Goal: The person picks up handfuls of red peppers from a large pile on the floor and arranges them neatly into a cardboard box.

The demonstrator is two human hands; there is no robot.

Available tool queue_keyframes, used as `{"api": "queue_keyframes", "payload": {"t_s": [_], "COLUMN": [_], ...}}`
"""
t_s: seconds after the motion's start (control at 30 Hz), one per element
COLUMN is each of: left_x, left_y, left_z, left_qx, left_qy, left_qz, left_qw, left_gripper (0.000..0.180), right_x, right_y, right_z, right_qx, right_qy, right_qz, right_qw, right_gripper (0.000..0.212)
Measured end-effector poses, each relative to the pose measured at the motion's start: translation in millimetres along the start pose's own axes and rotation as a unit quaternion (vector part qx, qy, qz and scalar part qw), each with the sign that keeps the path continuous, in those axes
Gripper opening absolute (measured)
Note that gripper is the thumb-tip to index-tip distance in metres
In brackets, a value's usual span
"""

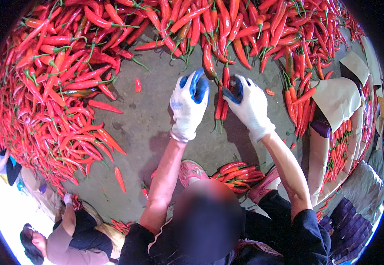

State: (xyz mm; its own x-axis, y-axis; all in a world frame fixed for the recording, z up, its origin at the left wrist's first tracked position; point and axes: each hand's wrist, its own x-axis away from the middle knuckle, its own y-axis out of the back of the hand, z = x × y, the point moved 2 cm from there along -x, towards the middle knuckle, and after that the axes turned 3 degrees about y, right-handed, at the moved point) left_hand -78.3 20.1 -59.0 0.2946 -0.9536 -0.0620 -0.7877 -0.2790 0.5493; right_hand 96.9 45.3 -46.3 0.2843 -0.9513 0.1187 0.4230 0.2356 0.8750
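My left hand [189, 105], in a white glove with blue palm and fingertips, hovers over the grey floor with its fingers loosely curved and apart. Nothing shows between them. Matching it, my gloved right hand [248, 105] curves open, its thumb against or just above the stem of a red chili pepper with a dark tip [208, 62]; contact cannot be made out. Two slim red chili peppers [222, 104] lie between my hands, closest to the right thumb. Ahead, a big heap of red chili peppers [192, 20] with green stems spreads across the floor.
More chili peppers [59, 101] are heaped to the left. A small pile of chili peppers [238, 176] lies between my shoes. On the right stand open paper-lined bags [340, 99] with peppers inside. Another person [77, 238] sits at the lower left, working among peppers.
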Motion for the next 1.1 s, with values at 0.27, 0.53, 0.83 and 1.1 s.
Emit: {"api": "queue_keyframes", "payload": {"t_s": [0.27,0.53,0.83,1.1], "left_x": [-7.5,10.6,-53.2,-18.8], "left_y": [-19.9,24.3,6.5,22.9], "left_z": [10.6,12.0,9.5,22.1], "left_qx": [-0.175,-0.153,-0.423,-0.338], "left_qy": [-0.027,-0.161,-0.360,-0.370], "left_qz": [0.092,0.050,0.115,0.163], "left_qw": [0.980,0.974,0.824,0.850], "left_gripper": [0.048,0.038,0.037,0.036], "right_x": [-5.2,61.6,96.3,90.0], "right_y": [-3.9,-4.9,24.4,13.6], "right_z": [0.6,-60.4,-20.7,-24.6], "right_qx": [0.007,-0.472,-0.149,0.117], "right_qy": [-0.052,-0.219,0.090,0.125], "right_qz": [0.102,0.142,0.315,0.313], "right_qw": [0.993,0.842,0.933,0.934], "right_gripper": [0.039,0.033,0.047,0.055]}}
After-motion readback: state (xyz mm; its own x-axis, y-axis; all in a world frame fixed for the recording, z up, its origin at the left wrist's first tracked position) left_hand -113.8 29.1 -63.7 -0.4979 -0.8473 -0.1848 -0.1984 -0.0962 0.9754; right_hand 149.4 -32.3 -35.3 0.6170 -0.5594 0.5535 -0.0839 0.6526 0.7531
